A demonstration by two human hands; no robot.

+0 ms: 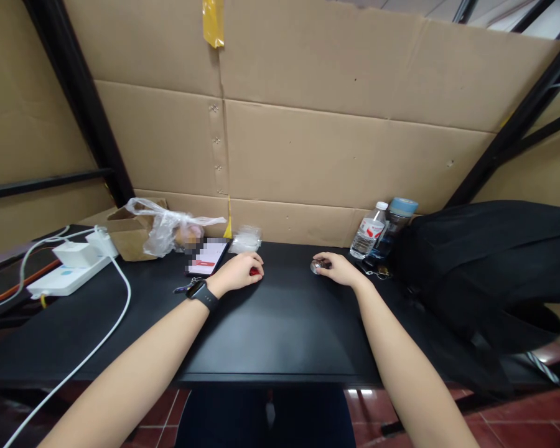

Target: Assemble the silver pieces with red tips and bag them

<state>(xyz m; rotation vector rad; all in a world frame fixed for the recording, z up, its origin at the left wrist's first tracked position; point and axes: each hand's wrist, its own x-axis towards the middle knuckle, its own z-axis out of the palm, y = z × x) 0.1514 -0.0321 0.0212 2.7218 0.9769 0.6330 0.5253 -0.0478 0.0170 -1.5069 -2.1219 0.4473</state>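
My left hand (238,272) rests on the black table (280,330), its fingers curled round a small red object (254,272). Most of that object is hidden, so its kind does not show. Off to the right, my right hand (340,269) is closed on a small round shiny silver object (315,266) at the tabletop. Its exact kind is too small to make out. A phone (210,256) with a lit screen lies just left of my left hand, and clear plastic packets (246,239) lie behind it.
At the left are a white power strip (70,277) with cables, a cardboard box (130,233) and a plastic bag (168,227). A water bottle (368,233), a blue-lidded bottle (399,218) and a black backpack (485,267) stand at the right. Cardboard (308,155) walls the back.
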